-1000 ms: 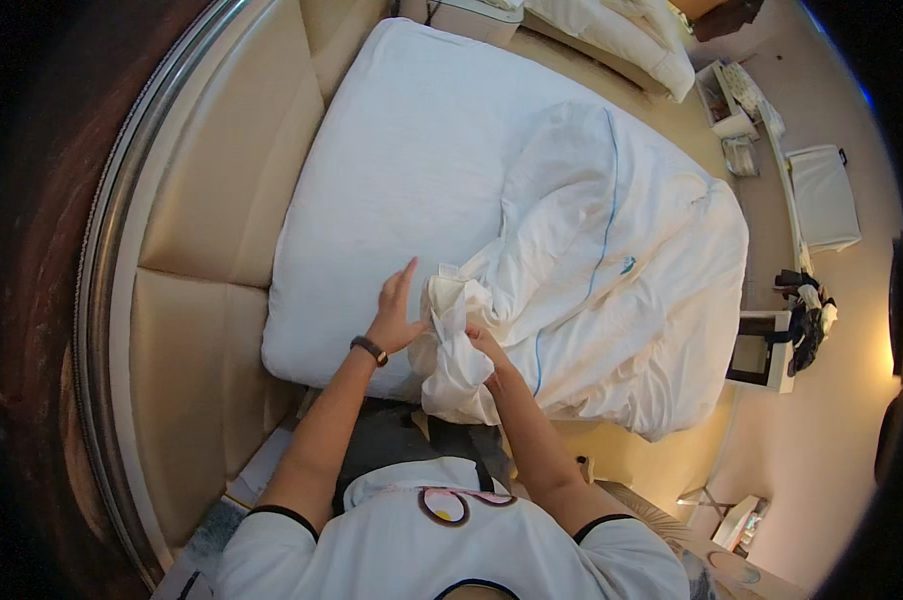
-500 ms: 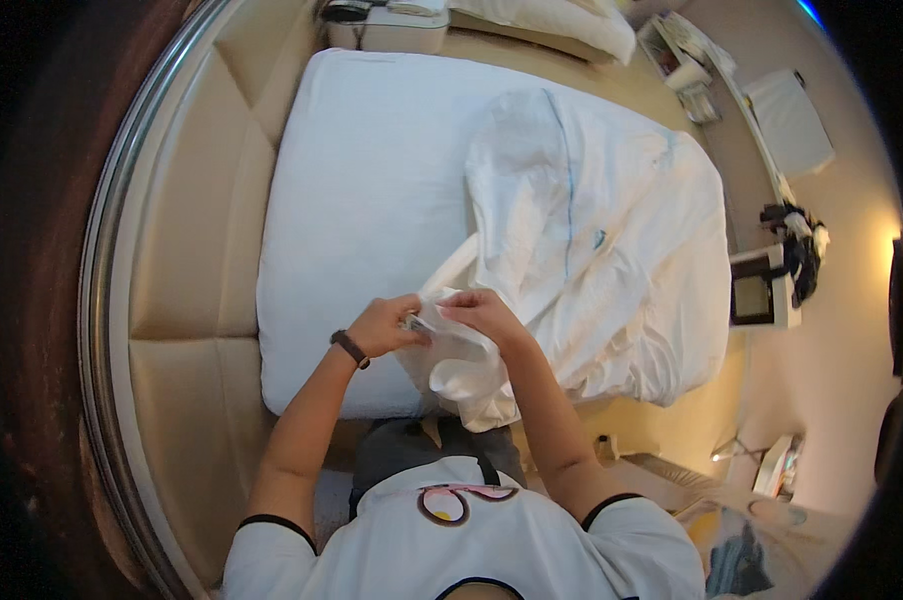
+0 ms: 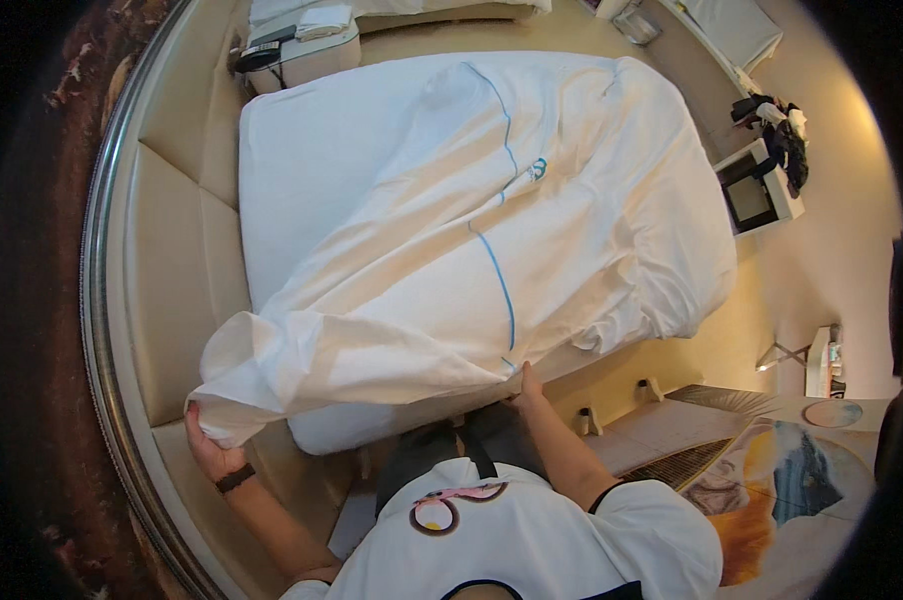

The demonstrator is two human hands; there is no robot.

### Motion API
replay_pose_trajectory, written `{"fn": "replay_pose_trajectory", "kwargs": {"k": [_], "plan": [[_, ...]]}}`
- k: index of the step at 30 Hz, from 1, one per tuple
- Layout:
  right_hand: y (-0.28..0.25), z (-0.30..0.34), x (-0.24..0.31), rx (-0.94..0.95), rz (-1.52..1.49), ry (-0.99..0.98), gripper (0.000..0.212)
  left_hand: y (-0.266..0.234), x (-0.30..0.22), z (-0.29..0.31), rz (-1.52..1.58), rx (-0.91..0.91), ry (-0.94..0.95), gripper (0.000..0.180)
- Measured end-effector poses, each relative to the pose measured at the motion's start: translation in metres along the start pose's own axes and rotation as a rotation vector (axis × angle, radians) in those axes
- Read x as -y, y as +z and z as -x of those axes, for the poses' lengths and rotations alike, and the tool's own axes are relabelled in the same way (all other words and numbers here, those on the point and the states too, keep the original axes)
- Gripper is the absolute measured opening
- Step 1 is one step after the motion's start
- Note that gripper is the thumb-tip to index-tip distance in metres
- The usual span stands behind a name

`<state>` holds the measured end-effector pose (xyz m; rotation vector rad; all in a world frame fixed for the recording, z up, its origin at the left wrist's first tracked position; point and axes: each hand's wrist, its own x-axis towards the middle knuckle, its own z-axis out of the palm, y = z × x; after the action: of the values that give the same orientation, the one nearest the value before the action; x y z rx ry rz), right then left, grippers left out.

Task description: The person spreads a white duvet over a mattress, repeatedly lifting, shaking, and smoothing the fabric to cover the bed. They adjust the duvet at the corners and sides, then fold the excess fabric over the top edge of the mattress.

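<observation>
A white duvet (image 3: 402, 290) with a thin blue stripe lies stretched and creased across a bed with a white fitted sheet (image 3: 292, 150). My left hand (image 3: 212, 452), with a dark band on its wrist, is closed on the duvet's bunched near-left corner, out beside the padded headboard. My right hand (image 3: 526, 388) grips the duvet's near edge close to the end of the blue stripe, its fingers partly hidden by the cloth. Between my hands the edge is pulled taut, with folds fanning away toward the far side.
A padded beige headboard (image 3: 187, 250) runs along the left. At the far left stands a light bedside box (image 3: 317, 55) with folded white cloth on it. Another white bed (image 3: 422, 8) lies beyond. A white cabinet (image 3: 757, 190) with a dark front stands at the right.
My left hand has swung out left toward the headboard, drawing the duvet's corner with it. My right hand has moved down and slightly right. The duvet now covers much more of the bed.
</observation>
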<state>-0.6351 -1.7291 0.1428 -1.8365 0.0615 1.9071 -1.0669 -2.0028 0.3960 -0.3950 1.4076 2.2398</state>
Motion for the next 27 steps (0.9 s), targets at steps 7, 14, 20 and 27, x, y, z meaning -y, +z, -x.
{"fn": "replay_pose_trajectory", "kwargs": {"k": [7, 14, 20, 27], "plan": [[0.085, -0.032, -0.039, 0.524, -0.255, -0.177, 0.068, -0.037, 0.032, -0.012, -0.050, -0.022, -0.108, 0.038], [0.144, 0.118, 0.065, 0.655, -0.030, -0.278, 0.049, -0.053, 0.006, 0.014, -0.097, -0.161, 0.122, 0.037], [-0.031, -0.005, -0.056, 0.132, -0.017, -0.102, 0.053, -0.179, 0.080, 0.012, -0.800, -0.642, 0.236, 0.026], [-0.037, -0.036, -0.018, -0.222, 0.415, -0.307, 0.065, -0.172, 0.150, 0.001, -1.438, -0.401, 0.343, 0.033]]}}
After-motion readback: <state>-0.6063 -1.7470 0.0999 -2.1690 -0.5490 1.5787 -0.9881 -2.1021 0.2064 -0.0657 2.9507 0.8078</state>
